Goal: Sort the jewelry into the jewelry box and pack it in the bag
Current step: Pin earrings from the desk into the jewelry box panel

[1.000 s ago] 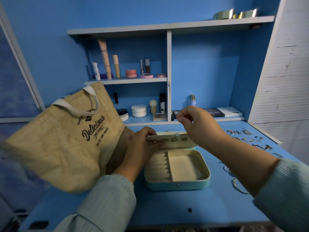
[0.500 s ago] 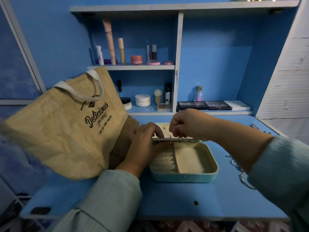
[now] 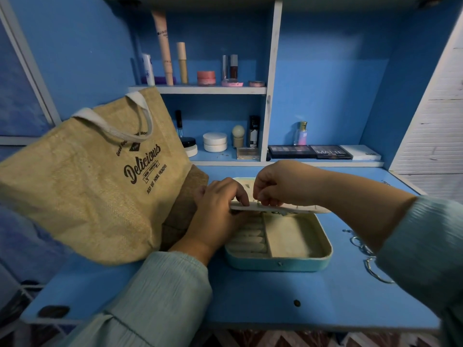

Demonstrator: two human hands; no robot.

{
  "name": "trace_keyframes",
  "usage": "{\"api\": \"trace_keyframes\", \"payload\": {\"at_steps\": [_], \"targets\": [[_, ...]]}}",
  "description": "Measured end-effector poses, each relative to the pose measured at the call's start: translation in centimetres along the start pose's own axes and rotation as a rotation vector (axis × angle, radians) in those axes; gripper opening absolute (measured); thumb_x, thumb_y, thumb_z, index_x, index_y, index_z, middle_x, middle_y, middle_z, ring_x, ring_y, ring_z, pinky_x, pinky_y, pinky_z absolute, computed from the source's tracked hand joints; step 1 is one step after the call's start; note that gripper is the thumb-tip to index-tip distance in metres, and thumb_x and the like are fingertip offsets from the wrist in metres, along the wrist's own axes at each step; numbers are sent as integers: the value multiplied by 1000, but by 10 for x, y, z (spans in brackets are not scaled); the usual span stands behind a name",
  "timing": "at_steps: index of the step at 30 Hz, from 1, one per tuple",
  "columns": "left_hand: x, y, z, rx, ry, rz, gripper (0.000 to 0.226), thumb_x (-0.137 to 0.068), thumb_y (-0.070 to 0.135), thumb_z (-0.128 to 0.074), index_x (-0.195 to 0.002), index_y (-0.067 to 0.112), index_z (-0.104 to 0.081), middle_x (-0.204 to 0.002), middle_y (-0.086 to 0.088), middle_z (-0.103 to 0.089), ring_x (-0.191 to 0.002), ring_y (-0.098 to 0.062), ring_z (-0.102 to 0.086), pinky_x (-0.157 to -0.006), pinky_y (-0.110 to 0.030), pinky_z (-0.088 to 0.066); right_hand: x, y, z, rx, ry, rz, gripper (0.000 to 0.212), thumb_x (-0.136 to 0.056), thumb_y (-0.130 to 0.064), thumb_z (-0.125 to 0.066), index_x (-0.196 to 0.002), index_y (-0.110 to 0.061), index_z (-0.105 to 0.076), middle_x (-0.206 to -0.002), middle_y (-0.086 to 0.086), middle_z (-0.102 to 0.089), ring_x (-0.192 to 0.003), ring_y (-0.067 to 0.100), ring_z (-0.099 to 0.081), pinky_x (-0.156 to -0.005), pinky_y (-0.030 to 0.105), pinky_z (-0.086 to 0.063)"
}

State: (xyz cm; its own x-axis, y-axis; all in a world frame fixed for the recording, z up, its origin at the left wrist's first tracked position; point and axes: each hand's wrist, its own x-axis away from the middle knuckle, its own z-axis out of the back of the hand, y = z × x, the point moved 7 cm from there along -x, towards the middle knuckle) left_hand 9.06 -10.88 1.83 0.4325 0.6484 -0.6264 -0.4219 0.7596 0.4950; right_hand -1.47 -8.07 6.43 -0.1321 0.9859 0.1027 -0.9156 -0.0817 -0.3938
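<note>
while the jewelry box sits open on the tabletop beside the bag, its panel has dropped nearly flat since a second ago. my left hand grips its edge; my right hand pinches something too small to identify. loose jewelry lies right, partly behind my sleeve.

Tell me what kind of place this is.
Probably a home dressing or vanity nook: blue shelves lined with cosmetics, eyeshadow palettes by a perfume bottle, and an open jewelry box on the blue desk.
</note>
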Motion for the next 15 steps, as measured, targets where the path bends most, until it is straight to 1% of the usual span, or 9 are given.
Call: {"api": "trace_keyframes", "payload": {"at_steps": [1, 3, 6, 10, 15], "targets": [[0, 1, 0, -3, 0, -5, 29, -76, 34, -64, -66, 40, -37, -77, 21, -42, -83, -8, -45, -88, -58, -40, 0, 0, 0, 9, 2, 1, 11, -91, -11, -54, -85, -18, -61, -70, -7, -59, -61, 5, -54, -73, 22, -49], [0, 2, 1, 1, 2, -15, 20, -74, 44, -54, -66, 41, -36, -76, 21, -42, -83, -8, -45, -87, -57, -40, -2, 0, 0, 17, 9, 1, 11, -90, -11, -53, -85, -18, -60, -69, -8, -59, -60, 5, -54, -70, 20, -47], [1, 3, 2, -2, 27, -42, 15, -71, 45, -48, -65, 42, -35, -74, 21, -42, -81, -7, -44, -86, -56, -40, -4, 0, -1, 41, 2, 3, 14, -90, -12, -54, -80, -20, -59, -67, -10, -59, -59, 4, -54, -66, 18, -46], [1, 3, 3, -12, 49, -46, 19, -71, 41, -52, -65, 42, -34, -75, 23, -41, -82, -6, -43, -88, -56, -38, -6, -1, -3, 89, -16, 8, 23, -89, -12, -55, -71, -26, -55, -68, -10, -59, -59, 4, -54, -62, 17, -43], [2, 2, 3, -36, 51, -48, 28, -72, 31, -59, -66, 42, -33, -76, 24, -40, -84, -7, -44, -90, -58, -36, -6, -4, -4, 144, -46, 14, 15, -90, -10, -53, -83, -21, -59, -69, -11, -56, -61, 3, -51, -58, 15, -39]]}}
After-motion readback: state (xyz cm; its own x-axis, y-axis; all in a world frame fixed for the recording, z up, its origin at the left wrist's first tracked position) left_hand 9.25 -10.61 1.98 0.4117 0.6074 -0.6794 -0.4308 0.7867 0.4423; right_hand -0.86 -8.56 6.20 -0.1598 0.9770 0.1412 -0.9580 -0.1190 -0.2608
